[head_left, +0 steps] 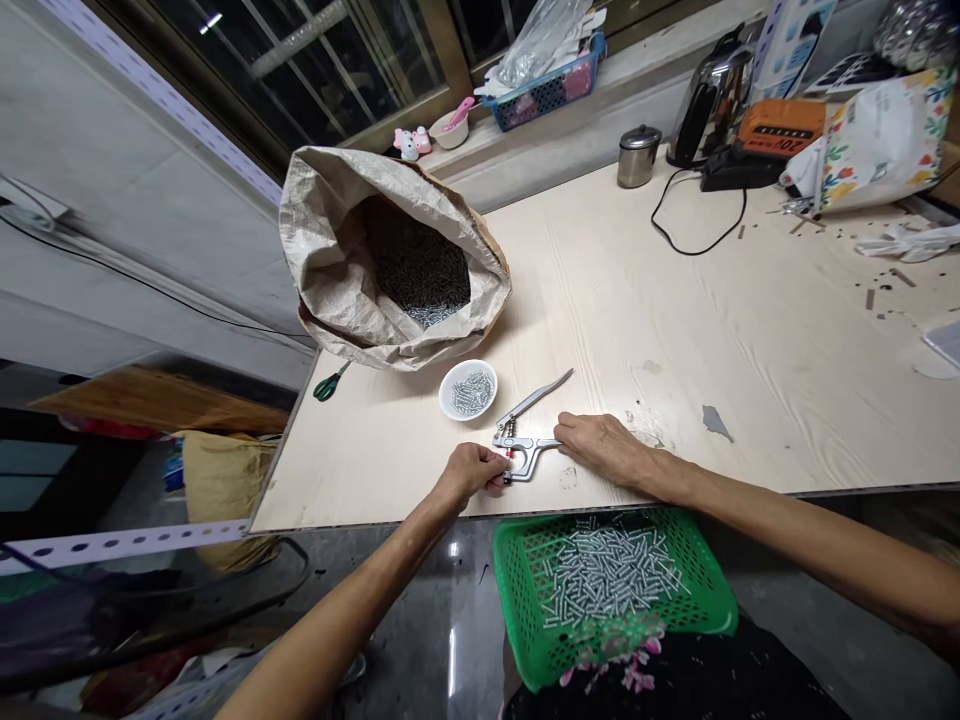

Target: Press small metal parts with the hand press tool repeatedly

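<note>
A pair of silver snap-fastener pliers lies near the table's front edge, its upper handle raised and a red tip showing at its jaw. My right hand is closed around the end of the lower handle. At the jaw, my left hand has its fingertips pinched together; whatever they hold is too small to make out. Just behind stands a white bowl of small metal pieces like screws or springs. Below the table edge, a green plastic basket holds a heap of similar silver pieces.
A large woven sack of dark and silver pieces stands open at the back left, with green-handled scissors beside it. Toward the back right are a metal canister, a kettle, an orange battery device and a flowered bag.
</note>
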Available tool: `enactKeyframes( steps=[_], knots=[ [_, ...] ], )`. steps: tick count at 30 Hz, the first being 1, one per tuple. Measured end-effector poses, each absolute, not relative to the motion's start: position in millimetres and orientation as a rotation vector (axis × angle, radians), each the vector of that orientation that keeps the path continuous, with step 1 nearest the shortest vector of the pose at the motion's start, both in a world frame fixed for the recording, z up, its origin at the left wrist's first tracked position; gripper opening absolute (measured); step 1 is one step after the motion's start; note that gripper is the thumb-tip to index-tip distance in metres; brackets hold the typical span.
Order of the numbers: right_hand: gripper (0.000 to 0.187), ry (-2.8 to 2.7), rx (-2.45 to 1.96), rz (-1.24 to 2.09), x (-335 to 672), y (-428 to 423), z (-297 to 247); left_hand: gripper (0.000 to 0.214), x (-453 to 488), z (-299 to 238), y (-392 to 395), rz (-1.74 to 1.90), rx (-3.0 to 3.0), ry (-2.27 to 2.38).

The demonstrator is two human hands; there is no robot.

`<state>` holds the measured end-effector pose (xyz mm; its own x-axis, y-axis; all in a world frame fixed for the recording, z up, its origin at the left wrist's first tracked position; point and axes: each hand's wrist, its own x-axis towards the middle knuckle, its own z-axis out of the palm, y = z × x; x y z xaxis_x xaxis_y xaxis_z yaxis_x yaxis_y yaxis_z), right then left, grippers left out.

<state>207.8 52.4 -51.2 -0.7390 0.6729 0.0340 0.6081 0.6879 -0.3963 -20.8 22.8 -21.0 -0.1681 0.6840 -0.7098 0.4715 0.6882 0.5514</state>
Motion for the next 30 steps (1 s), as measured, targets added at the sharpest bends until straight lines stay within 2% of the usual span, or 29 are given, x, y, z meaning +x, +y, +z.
enactKeyframes(
  steps=[1, 2, 6, 7, 9, 12, 18, 22, 26, 30],
  knots=[
    [0.009, -2.717, -1.018, 0.572, 210, 54, -50, 0.015, -20, -21, 23, 0.241, 0.901, 1.822],
    [0.015, -2.703, -0.989, 0.58, 211, 58, -48, 0.016, -20, -20, 23, 0.234, 0.898, 1.829],
    [0.083, -2.645, -1.028, 0.438, 213, 82, -50, 0.017, -19, -20, 22, 0.21, 0.907, 1.846],
    [0.094, -2.67, -1.053, 0.419, 212, 88, -51, 0.018, -19, -20, 22, 0.21, 0.907, 1.843],
    [0.103, -2.752, -1.046, 0.43, 209, 99, -51, 0.019, -19, -19, 21, 0.224, 0.91, 1.828],
    [0.099, -2.843, -1.036, 0.446, 204, 103, -45, 0.018, -19, -20, 21, 0.244, 0.922, 1.816],
    [0.072, -2.876, -1.076, 0.415, 201, 92, -31, 0.021, -19, -21, 20, 0.226, 0.954, 1.837],
    [0.063, -2.847, -1.066, 0.383, 202, 88, -35, 0.025, -19, -19, 19, 0.188, 0.983, 1.834],
    [0.063, -2.814, -1.069, 0.385, 203, 87, -39, 0.025, -20, -20, 18, 0.165, 1.016, 1.834],
    [0.074, -2.807, -1.091, 0.42, 205, 86, -39, 0.02, -20, -20, 14, 0.238, 1.004, 1.792]
  ],
)
